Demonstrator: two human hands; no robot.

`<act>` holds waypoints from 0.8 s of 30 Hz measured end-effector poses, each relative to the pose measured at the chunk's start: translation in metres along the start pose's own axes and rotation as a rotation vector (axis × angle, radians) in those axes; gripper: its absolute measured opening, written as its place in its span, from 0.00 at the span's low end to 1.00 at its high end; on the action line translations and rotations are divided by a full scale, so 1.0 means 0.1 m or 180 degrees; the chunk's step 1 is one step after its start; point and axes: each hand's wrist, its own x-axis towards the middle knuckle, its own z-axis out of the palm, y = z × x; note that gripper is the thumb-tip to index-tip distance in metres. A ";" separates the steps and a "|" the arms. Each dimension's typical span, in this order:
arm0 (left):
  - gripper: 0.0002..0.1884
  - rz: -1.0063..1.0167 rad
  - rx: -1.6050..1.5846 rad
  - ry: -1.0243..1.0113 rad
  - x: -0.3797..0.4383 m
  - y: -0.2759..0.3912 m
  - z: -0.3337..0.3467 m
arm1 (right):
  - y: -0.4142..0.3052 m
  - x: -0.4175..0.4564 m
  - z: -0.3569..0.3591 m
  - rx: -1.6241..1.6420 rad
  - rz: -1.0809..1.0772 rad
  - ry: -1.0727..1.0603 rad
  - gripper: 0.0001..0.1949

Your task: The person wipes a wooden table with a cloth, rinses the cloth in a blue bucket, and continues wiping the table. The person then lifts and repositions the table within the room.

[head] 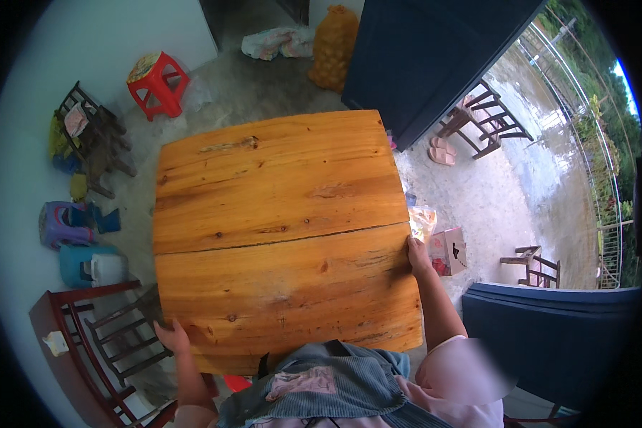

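Before me is a square wooden table (278, 214) with an orange-brown, knotty top and a dark seam running across it between planks. My right hand (418, 257) holds the table's right edge, its fingers partly hidden below the rim. At the near left edge is my left hand (172, 337), with the thumb over the top and the fingers on the outer side. The front of a blue-grey corduroy apron (331, 380) touches or overhangs the near edge; which of the two I cannot tell.
Left stand a red plastic stool (160, 83), small wooden chairs (99, 144), a purple stool (67, 224) and a dark red chair (80, 342). A potato-filled mesh sack (333, 51) is beside the dark blue door (433, 53). Right are a cardboard box (452, 251) and pink slippers (442, 151).
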 end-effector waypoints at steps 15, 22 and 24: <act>0.28 -0.1822 -0.3315 -0.2379 -2.13 -1.33 0.63 | 0.28 -0.49 -0.63 -0.0414 0.0092 -0.0516 0.23; 0.17 -0.1740 -0.4678 -0.2695 -2.35 0.08 -0.03 | -0.24 -0.75 -0.46 -0.0594 -0.0081 -0.0879 0.23; 0.15 -0.0769 -0.5259 -0.3289 -1.85 -0.49 0.00 | -0.25 -0.70 -0.30 -0.0334 -0.0327 -0.1154 0.21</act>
